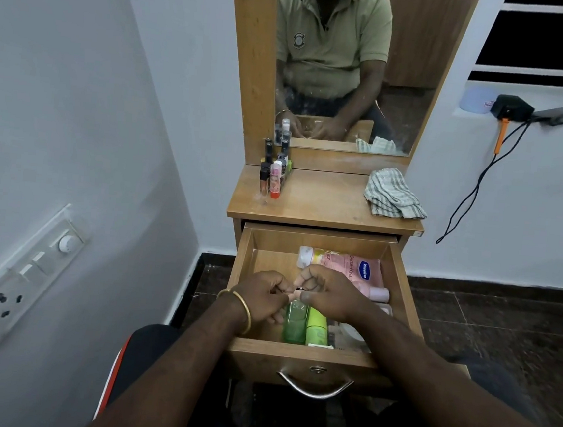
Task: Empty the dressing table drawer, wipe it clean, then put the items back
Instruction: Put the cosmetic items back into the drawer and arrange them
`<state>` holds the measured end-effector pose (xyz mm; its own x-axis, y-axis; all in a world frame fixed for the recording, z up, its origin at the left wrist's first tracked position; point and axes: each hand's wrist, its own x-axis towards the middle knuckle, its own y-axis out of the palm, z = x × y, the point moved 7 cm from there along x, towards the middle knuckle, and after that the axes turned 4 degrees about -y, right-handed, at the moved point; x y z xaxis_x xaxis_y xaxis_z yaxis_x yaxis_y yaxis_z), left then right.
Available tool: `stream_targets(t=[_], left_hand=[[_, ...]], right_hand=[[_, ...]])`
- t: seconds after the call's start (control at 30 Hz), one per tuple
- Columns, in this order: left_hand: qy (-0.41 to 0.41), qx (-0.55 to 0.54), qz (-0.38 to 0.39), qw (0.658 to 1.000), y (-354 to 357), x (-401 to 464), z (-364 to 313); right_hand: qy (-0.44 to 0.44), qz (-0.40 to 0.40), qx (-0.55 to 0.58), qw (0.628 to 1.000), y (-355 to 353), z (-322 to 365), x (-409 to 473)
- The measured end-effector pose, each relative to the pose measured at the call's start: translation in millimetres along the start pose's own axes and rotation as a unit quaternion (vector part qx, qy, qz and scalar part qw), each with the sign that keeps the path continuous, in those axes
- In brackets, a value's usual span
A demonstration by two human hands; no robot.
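Both hands, left hand [264, 292] and right hand [329, 292], pinch a tiny, indistinct item [298, 292] above the open drawer [244, 265], hiding bottles beneath.

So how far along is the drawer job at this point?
Early, judging by the layout. Done: a cluster of small bottles stands on the tabletop. In hand: the left hand and right hand pinch a small item over the open drawer. Left: the Vaseline tube and green bottles inside, wiping with the folded cloth, refilling.
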<state>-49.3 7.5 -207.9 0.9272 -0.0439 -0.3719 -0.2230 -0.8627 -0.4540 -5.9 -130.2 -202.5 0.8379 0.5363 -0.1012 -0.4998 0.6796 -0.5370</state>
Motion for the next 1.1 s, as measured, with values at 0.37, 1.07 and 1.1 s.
stream_targets(t=[0.37, 1.07, 1.1], left_hand=[[-0.049, 0.039, 0.032, 0.998, 7, -6, -1], [0.036, 0.262, -0.012, 0.964, 7, -3, -5], [0.036, 0.264, -0.016, 0.964, 5, -2, -6]], right_hand=[[0.018, 0.028, -0.043, 0.999, 3, 4, -5], [-0.068, -0.107, -0.178, 0.976, -11, 7, -3], [-0.082, -0.146, -0.188, 0.968, -18, 15, -1]])
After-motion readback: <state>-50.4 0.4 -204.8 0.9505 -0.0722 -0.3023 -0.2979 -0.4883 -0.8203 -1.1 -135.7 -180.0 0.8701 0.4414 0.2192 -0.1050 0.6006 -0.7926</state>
